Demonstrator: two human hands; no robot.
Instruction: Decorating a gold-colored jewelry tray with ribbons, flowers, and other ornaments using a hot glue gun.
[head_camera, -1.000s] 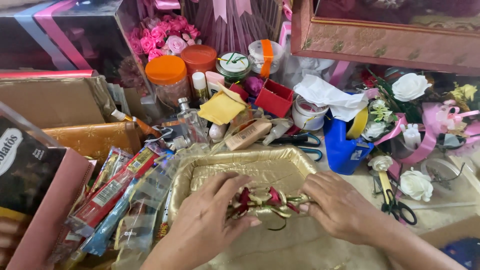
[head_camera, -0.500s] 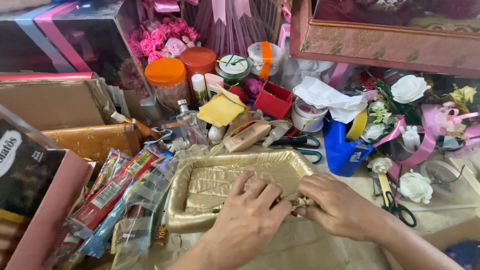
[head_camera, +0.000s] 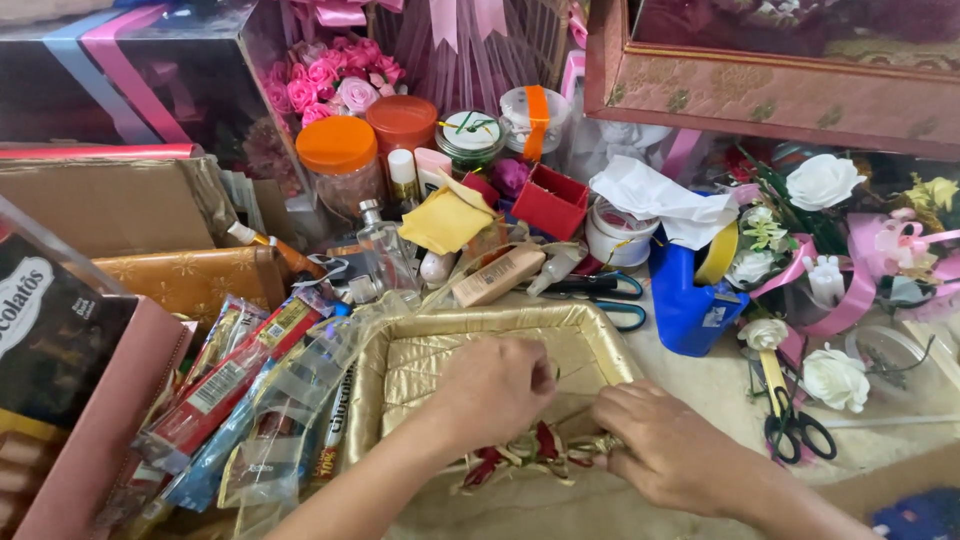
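Head view shows your left hand (head_camera: 492, 392) curled over the near edge of the gold fabric-lined tray (head_camera: 415, 362), fingers bent down onto a red and gold ribbon bow (head_camera: 532, 452) that lies at the tray's front rim. Your right hand (head_camera: 668, 442) sits just beside it, fingertips pinched narrowly on the bow's right end, so both hands hold the bow between them. Left of the tray, wrapped chocolate bars (head_camera: 232, 385) lie in clear cellophane, touching its side. Behind the tray you have blue-handled scissors (head_camera: 600, 298), a blue cup (head_camera: 690, 300) with a yellow tape roll in it, a red box (head_camera: 550, 200) and an orange-lidded jar (head_camera: 340, 165). At your right, black-handled scissors (head_camera: 790, 425) lie near white fabric roses (head_camera: 835, 378).
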